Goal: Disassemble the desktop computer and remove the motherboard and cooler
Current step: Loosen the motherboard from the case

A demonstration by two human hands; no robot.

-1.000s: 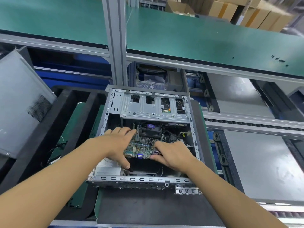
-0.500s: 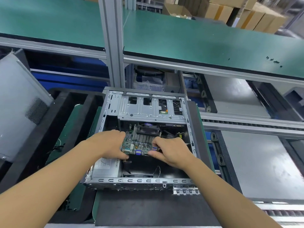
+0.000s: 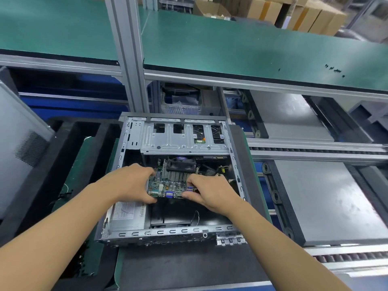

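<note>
Motherboard [image 3: 168, 185] sits inside the open computer case [image 3: 168, 232], in the middle of the case, held between both hands. Its near edge, with a blue port and a metal port, faces the near side above the dark floor of the case. The cooler [image 3: 181, 169], a black fan over metal fins, stands on the far part of the board.

The left hand [image 3: 134, 183] grips the board's left edge, fingers curled over the top and thumb under the near corner. The right hand [image 3: 207, 192] pinches the near right edge beside a blue socket, with fingers on top and thumb at the near edge.

Just beyond the cooler, a metal drive cage [image 3: 184, 141] spans the far end of the case. A grey box with a label [image 3: 126, 215] fills the near left corner.

The case lies on a black pad [image 3: 189, 267] over the green tabletop [image 3: 92, 257]. To the left are black foam blocks [image 3: 63, 156] and a grey side panel [image 3: 19, 143] leaning upright. To the right lie grey conveyor plates [image 3: 336, 198]. Beyond the case, a metal post [image 3: 128, 49] rises past a green shelf [image 3: 231, 45], with cardboard boxes [image 3: 294, 13] at the far right.
</note>
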